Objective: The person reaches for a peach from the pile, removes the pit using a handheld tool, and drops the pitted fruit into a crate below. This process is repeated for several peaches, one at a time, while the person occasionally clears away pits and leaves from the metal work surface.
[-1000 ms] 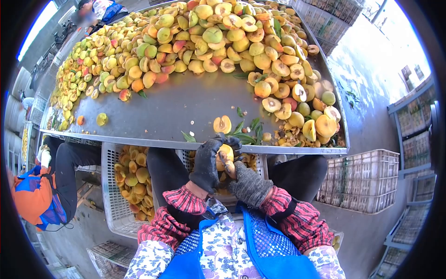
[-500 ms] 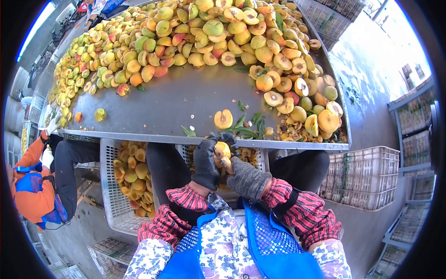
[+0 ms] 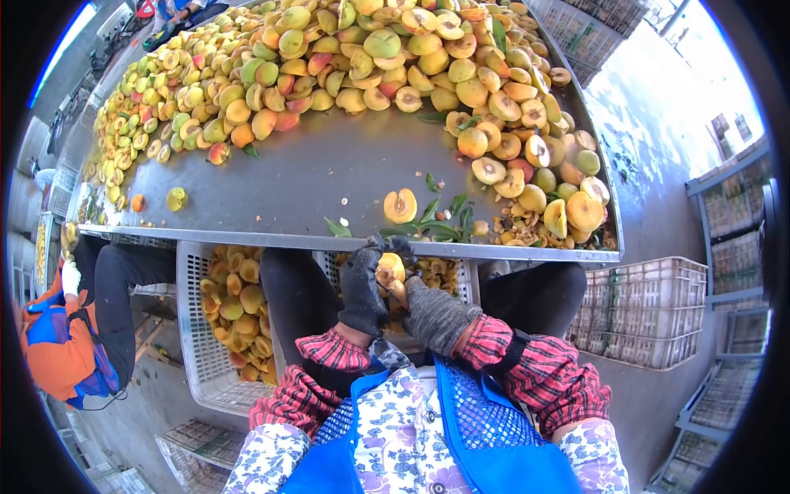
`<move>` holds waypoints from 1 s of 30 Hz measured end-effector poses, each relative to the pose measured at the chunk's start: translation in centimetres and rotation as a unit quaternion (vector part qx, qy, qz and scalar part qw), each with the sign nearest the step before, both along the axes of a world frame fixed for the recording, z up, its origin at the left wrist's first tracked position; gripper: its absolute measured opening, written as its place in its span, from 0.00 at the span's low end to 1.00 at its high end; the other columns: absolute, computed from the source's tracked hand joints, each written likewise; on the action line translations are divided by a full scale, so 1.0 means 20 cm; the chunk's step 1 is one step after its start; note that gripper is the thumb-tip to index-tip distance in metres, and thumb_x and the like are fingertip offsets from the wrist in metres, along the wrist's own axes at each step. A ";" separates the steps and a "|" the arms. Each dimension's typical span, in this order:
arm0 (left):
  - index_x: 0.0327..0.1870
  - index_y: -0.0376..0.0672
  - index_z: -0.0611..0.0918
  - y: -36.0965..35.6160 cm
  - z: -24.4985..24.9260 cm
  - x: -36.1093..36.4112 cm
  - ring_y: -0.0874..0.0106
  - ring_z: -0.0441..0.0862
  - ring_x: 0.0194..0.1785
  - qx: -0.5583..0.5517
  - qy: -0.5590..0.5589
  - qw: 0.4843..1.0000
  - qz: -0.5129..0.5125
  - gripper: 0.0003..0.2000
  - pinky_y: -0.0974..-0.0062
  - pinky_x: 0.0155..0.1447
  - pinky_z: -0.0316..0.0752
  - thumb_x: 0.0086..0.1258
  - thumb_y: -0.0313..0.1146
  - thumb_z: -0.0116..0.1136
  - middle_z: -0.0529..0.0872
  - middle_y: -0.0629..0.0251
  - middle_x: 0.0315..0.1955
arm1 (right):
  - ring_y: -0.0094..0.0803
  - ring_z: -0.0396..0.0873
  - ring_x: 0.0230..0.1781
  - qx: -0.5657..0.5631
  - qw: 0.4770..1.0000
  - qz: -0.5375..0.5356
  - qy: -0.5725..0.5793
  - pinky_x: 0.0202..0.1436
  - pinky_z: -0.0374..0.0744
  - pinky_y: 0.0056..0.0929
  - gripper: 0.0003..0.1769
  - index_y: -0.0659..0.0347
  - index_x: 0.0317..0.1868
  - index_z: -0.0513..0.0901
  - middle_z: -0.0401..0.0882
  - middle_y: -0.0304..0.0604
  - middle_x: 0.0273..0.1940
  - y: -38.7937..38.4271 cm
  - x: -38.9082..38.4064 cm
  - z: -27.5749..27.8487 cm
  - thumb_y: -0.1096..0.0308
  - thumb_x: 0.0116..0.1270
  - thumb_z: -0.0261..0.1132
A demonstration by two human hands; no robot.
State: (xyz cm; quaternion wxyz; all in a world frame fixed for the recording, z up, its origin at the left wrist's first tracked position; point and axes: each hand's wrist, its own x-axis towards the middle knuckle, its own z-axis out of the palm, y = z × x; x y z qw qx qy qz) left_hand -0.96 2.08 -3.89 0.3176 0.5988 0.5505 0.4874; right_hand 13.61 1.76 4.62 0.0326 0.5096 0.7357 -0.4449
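My left hand [image 3: 360,288], in a dark glove, is closed round a yellow peach half [image 3: 392,267] just below the table's front edge. My right hand [image 3: 440,314], in a grey knitted glove, is closed right beside the fruit. A tan, rounded piece shows between the right fingers and the peach; I cannot tell what it is. Beneath both hands, a crate of cut peach halves [image 3: 438,276] stands between my knees, partly covered by them. On the metal table [image 3: 304,177], another peach half [image 3: 400,207] lies cut face up near green leaves [image 3: 440,226].
A large heap of peaches [image 3: 329,70], many halved, covers the table's back and right side. Left of my leg stands a white crate [image 3: 197,329] holding peach halves. A stacked crate [image 3: 638,313] is at the right. A co-worker in orange [image 3: 62,350] sits at the left.
My hands stay together at the peach half, with only slight movement. The co-worker at the left has drawn an arm back from the table edge. The view has shifted slightly.
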 end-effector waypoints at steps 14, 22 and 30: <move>0.47 0.36 0.74 -0.01 0.14 0.02 0.62 0.79 0.43 -0.223 -0.652 0.721 -0.075 0.18 0.62 0.42 0.80 0.69 0.43 0.45 0.79 0.55 0.40 | 0.32 0.74 0.26 -0.329 0.854 -0.047 0.401 0.31 0.73 0.33 0.11 0.62 0.30 0.76 0.74 0.38 0.23 -0.05 0.03 -0.16 0.61 0.61 0.59; 0.43 0.37 0.76 -0.06 0.36 -0.24 0.65 0.80 0.41 0.010 -0.210 0.975 0.072 0.11 0.64 0.44 0.78 0.67 0.35 0.48 0.80 0.58 0.35 | 0.21 0.71 0.32 -0.173 0.924 0.026 0.340 0.35 0.73 0.25 0.15 0.62 0.45 0.74 0.73 0.35 0.32 -0.03 0.13 -0.01 0.66 0.58 0.63; 0.44 0.34 0.79 0.03 0.33 -0.91 0.63 0.79 0.40 -0.062 0.382 0.887 0.250 0.16 0.71 0.49 0.72 0.59 0.36 0.56 0.82 0.52 0.38 | 0.54 0.76 0.42 -0.094 0.993 0.038 0.055 0.43 0.73 0.44 0.18 0.64 0.46 0.71 0.76 0.63 0.38 -0.08 0.22 -0.28 0.59 0.62 0.53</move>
